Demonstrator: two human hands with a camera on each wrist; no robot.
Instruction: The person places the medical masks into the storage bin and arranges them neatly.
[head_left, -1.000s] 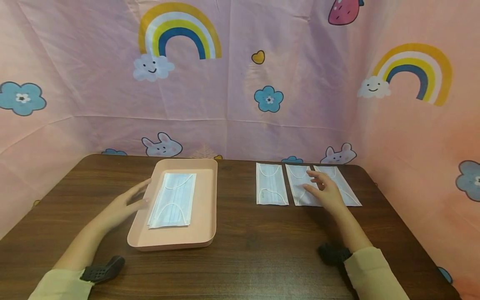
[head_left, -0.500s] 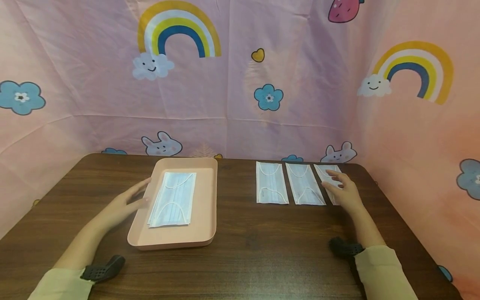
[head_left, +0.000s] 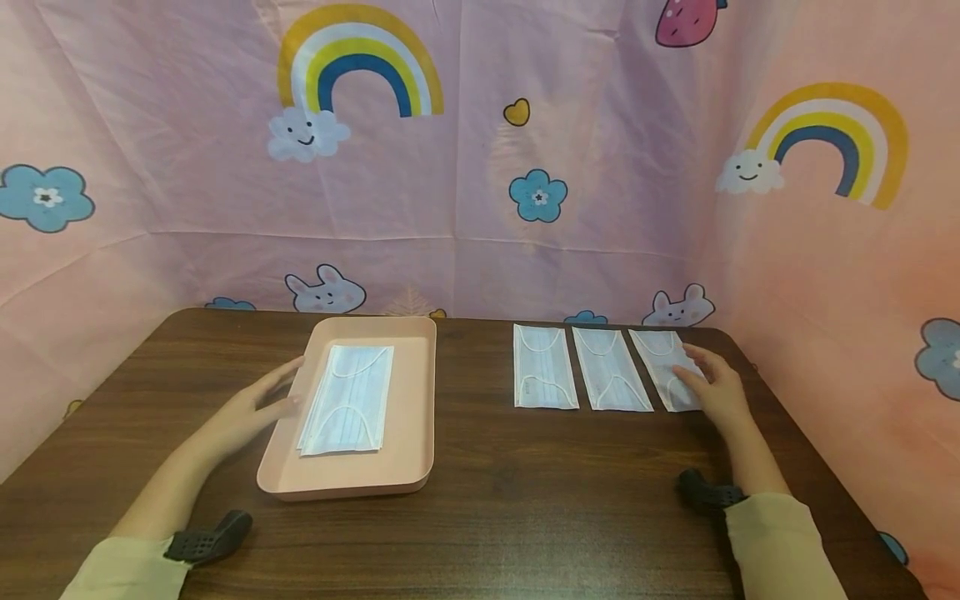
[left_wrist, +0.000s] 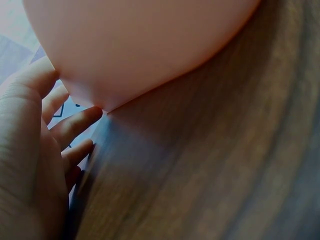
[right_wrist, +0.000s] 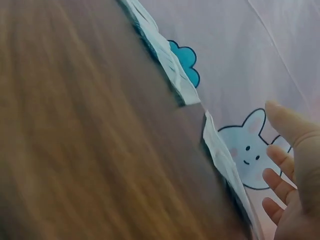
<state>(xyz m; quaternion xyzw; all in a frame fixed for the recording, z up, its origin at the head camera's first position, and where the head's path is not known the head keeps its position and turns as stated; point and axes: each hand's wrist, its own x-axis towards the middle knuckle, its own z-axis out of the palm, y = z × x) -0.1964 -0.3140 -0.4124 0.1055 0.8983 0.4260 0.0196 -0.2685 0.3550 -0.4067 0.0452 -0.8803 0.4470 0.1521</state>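
Observation:
My left hand (head_left: 251, 414) rests at the left side of a pink rectangular tray (head_left: 408, 408). In the left wrist view its loosely spread fingers and thumb meet the tray's outer wall (left_wrist: 150, 45). Inside the tray lies a small stack of pale blue face masks (head_left: 347, 402), slightly fanned. To the right, three flat masks lie in a row: a left one (head_left: 545, 367), a middle one (head_left: 611, 371) and a right one (head_left: 662, 367). My right hand (head_left: 722, 392) hovers at the right mask's right edge, covering part of it, thumb and fingers apart, nothing held.
Everything stands on a dark brown wooden table (head_left: 495, 517). A pink and lilac cloth (head_left: 615, 183) with cartoon prints hangs behind and along the sides. Black straps with camera mounts sit on both wrists.
My right hand has moved rightward from over the middle mask to the right mask's edge, uncovering the middle one. My left hand, the tray and the masks have stayed in place.

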